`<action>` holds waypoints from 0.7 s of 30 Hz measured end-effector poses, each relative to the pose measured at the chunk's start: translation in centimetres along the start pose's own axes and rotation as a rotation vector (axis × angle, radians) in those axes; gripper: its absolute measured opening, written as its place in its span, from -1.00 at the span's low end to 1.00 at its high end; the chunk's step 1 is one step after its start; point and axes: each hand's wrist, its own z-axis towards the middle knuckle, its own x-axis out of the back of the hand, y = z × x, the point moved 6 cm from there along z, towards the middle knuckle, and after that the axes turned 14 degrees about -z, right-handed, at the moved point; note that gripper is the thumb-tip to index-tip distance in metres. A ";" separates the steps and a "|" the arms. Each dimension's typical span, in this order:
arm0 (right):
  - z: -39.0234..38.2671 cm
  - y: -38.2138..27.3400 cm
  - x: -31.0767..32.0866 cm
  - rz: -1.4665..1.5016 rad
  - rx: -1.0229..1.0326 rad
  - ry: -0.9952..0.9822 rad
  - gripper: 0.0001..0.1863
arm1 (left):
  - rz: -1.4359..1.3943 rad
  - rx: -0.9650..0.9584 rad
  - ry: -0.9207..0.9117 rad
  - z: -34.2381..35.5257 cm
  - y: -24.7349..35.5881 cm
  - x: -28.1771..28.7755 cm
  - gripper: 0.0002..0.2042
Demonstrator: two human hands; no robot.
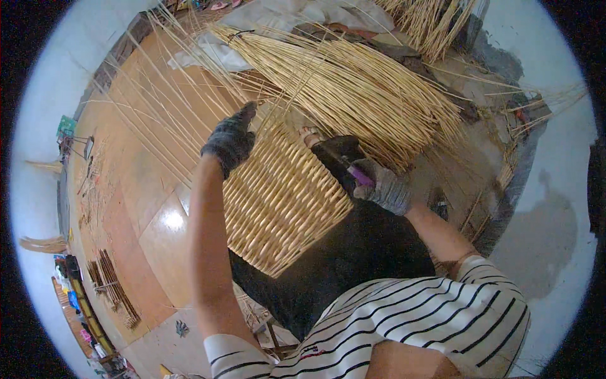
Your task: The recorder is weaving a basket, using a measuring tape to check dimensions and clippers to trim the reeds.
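Observation:
A pale woven wicker panel point(284, 199) lies across my lap, its long loose rods fanning out beyond the far edge. At its far left edge is my left hand point(230, 140) in a dark grey knit glove, fingers closed round the edge beside the rods. To the right of the panel, my right hand point(386, 188), in a lighter grey glove, is closed on a purple-handled tool point(361, 175). The tool's working end is dark and blends into the black cloth behind it, so its kind is unclear. Dark cloth point(379, 243) covers my legs under the panel.
A large bundle of peeled willow rods point(353, 88) lies ahead to the right, with another bundle point(432, 25) behind it. Brown boards point(136, 189) cover the left floor, where a small bundle of dark sticks point(113, 290) lies. A pale wall point(536, 221) stands at right.

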 end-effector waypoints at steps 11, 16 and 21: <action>9.8 -0.3 0.0 -0.051 0.063 -0.093 -0.18 | 0.734 -0.105 0.059 -1.2 3.0 -1.7 -0.79; 11.8 -0.1 -1.4 -0.115 0.124 -0.061 -0.17 | 0.620 -0.200 0.154 -2.0 3.0 -2.6 -0.83; 12.3 0.8 -2.2 -0.110 0.116 -0.082 -0.17 | 0.606 -0.193 0.179 -1.7 2.5 -2.8 -0.84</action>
